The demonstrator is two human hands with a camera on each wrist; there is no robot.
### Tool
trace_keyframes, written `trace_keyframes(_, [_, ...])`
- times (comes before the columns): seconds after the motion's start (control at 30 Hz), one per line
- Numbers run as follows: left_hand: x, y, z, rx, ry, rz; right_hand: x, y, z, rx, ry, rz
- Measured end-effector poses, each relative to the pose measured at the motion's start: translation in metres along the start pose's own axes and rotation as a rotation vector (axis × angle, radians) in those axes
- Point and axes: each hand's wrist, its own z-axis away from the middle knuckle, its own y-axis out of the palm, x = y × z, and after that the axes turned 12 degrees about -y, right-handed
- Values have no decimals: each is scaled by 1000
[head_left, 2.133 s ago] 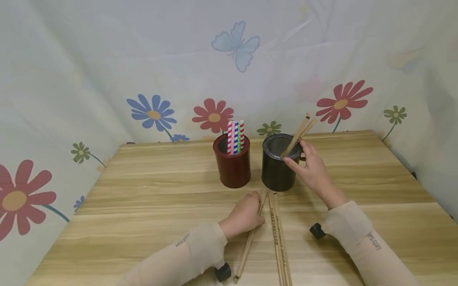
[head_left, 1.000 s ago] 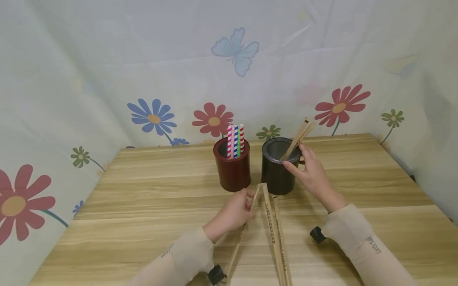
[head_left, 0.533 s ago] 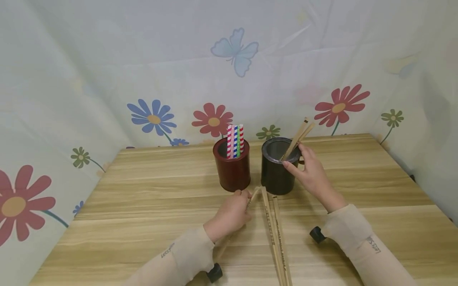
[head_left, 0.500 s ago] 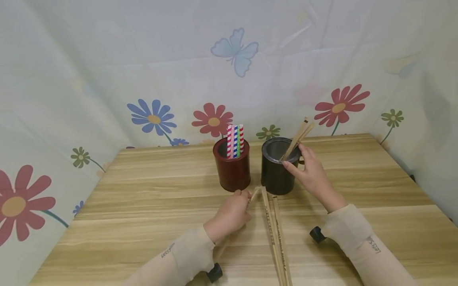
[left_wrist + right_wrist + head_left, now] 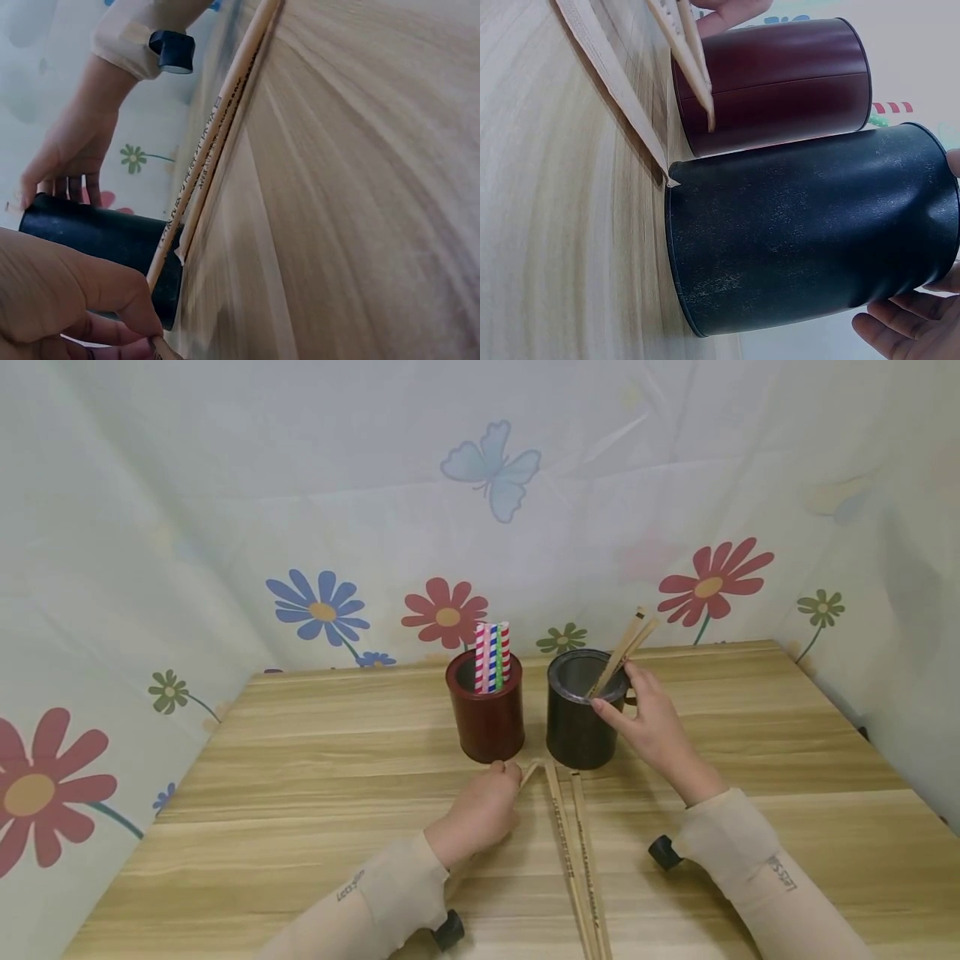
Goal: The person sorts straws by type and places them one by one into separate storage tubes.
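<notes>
My left hand (image 5: 480, 810) is low over the table, left of the sticks. Thumb and fingers pinch a thin tan paper wrapper (image 5: 531, 768), whose bent end shows past the fingertips; the rest is hidden under the hand. Its end meets the top of a paper-wrapped stick (image 5: 562, 827) printed with dark characters. A second wrapped stick (image 5: 590, 868) lies just right of it. My right hand (image 5: 660, 727) grips the black cylindrical holder (image 5: 579, 727) near its rim, thumb in front and fingers round the far side. Two wrapped sticks (image 5: 626, 639) lean out of this holder.
A dark red cylindrical holder (image 5: 491, 727) stands left of the black one, with several striped paper straws (image 5: 492, 660) inside. Behind the wood-grain table (image 5: 315, 752) hangs a flower-printed curtain (image 5: 187, 510).
My left hand has drawn left and slightly down, and the wrapper's far end has bent over. The nearby stick's top has shifted left. My right hand has kept its grip on the black holder.
</notes>
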Motion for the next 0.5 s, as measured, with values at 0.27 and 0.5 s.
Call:
trace_keyframes(0.27, [-1,-15,1,-40,25,250,1,0,0,1,5,0])
trace_keyframes(0.5, [-9,-32,4,-168,85,322,0,0,0,2,9,-5])
